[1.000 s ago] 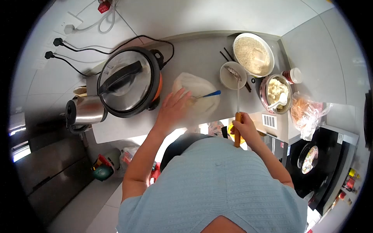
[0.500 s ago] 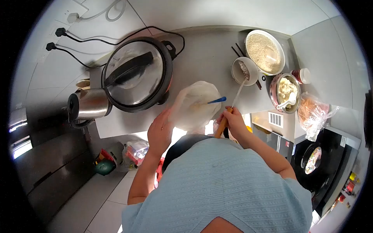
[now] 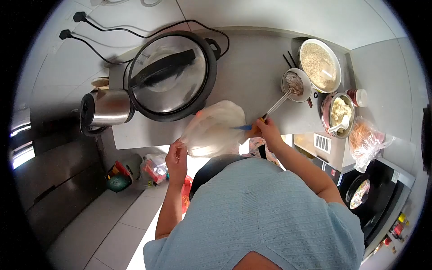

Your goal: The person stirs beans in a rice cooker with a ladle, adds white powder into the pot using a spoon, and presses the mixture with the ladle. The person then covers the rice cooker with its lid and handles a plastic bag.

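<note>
My left hand [image 3: 177, 158] pinches the near-left edge of a whitish translucent plastic bag [image 3: 213, 123], which hangs at the counter's front edge. A blue handle [image 3: 242, 128] sticks out of the bag's right side, close to my right hand. Closed around the orange-brown grip of a long metal utensil [image 3: 277, 105] is my right hand [image 3: 269, 133]. The utensil's far end reaches into a small white bowl [image 3: 308, 92], at a greyish clump [image 3: 294, 83]; its exact head shape I cannot make out.
A large lidded electric pan [image 3: 173, 101] and a steel kettle [image 3: 112, 108] stand at left. Right of the small bowl are chopsticks [image 3: 286, 60], a white basin of pale crumbs [image 3: 317, 63], a metal bowl with pale mash and a spoon [image 3: 340, 112], a jar [image 3: 361, 97] and a bagged item [image 3: 365, 139].
My left hand has risen a little and now grips the bag's edge; the bag has shifted left and folded inward. My right hand has moved slightly up and right. The whole view has shifted.
</note>
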Available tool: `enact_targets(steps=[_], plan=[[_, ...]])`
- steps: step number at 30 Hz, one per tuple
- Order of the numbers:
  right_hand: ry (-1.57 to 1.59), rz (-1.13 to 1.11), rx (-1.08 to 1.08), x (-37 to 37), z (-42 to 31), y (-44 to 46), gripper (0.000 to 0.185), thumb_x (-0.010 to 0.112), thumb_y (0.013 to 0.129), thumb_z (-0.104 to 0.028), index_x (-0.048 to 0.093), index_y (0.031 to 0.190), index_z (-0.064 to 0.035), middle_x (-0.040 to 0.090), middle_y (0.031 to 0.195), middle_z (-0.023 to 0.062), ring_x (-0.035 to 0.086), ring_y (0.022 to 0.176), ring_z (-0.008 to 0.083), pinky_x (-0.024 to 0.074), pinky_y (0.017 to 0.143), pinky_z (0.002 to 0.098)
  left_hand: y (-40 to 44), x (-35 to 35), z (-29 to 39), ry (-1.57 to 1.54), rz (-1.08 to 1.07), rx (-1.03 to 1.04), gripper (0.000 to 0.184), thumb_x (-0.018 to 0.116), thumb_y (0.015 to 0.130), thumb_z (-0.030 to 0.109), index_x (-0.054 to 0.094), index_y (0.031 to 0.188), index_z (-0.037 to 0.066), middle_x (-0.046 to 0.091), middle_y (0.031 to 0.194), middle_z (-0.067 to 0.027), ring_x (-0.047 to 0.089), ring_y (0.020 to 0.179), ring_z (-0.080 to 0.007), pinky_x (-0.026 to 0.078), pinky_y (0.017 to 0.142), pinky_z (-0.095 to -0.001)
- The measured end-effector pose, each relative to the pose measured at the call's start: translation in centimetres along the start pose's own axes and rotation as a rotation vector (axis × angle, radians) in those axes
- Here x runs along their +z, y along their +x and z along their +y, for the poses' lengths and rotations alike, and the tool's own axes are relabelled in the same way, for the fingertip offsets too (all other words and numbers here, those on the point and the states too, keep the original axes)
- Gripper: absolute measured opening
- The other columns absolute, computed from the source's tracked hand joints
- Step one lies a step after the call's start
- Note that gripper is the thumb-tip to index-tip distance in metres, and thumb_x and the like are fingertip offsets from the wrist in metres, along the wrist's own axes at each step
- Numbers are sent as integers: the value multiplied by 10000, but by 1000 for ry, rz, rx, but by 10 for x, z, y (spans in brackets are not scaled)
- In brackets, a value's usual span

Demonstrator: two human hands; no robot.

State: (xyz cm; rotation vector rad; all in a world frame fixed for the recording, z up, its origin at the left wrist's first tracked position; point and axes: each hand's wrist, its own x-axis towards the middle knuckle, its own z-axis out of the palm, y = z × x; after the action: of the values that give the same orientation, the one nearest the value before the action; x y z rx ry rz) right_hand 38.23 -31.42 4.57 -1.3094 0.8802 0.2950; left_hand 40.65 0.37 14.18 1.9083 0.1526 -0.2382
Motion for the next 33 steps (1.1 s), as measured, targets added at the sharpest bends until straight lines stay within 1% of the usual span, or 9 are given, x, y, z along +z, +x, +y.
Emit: enact_targets(steps=[1,5,13,16,22,25,27,30,33], plan=[[-5,-5,1,1,-1,3,294,542,867,-218,479,1055,0,567,940,130,593,798,194,525,658,331,0,0,1,0,-19,20,155,525,880,56,555,1024,7,572,817,-13,480,724,-53,410,640,-195],[-53,-26,30,7,-15,2,338,529,876,-244,483,1059,37,593,897,136,613,739,201,529,616,324,-1,2,-1,-80,-24,-9,192,525,880,52,549,1064,2,580,856,-17,492,745,-55,414,664,-195],[-37,-94,152,12,-31,-9,342,517,898,-287,487,1025,29,618,862,155,648,708,236,564,608,321,-4,0,6,-156,-11,20,91,514,886,36,523,971,3,560,1164,-100,520,887,-86,422,770,-206],[35,-112,151,16,-38,-10,339,505,912,-293,487,1012,31,618,863,155,651,711,238,564,621,326,-4,-1,17,-171,8,21,93,514,884,25,519,974,2,546,1188,-103,519,939,-97,416,805,-211],[80,-157,118,20,-30,-8,354,502,916,-302,491,1020,37,620,876,161,652,722,233,559,645,325,-7,-5,25,-48,28,74,74,515,883,16,520,957,6,531,1195,-122,501,852,-72,415,744,-205],[54,-225,181,21,-23,-13,403,497,915,-338,493,1041,44,621,908,175,653,776,245,556,661,327,-8,-6,15,-135,0,54,72,523,887,28,524,956,10,532,1190,-116,499,846,-69,412,738,-196],[118,-441,373,23,-25,-19,439,481,917,-366,493,1059,49,600,986,205,642,855,275,551,704,349,-8,-4,16,-162,7,78,75,526,891,38,527,960,9,535,1180,-109,503,858,-72,412,745,-195],[198,-588,427,33,-33,-36,451,465,921,-378,489,1077,44,568,1065,221,624,926,299,545,733,370,-9,-5,21,-119,-15,46,87,531,890,42,527,970,7,536,1171,-104,511,888,-82,417,768,-205],[230,-581,474,44,-29,-38,356,497,915,-324,493,1056,3,562,1078,201,619,949,301,545,735,371,-10,-1,26,-137,-2,117,86,527,888,34,525,968,3,537,1165,-105,516,907,-88,418,781,-208]])
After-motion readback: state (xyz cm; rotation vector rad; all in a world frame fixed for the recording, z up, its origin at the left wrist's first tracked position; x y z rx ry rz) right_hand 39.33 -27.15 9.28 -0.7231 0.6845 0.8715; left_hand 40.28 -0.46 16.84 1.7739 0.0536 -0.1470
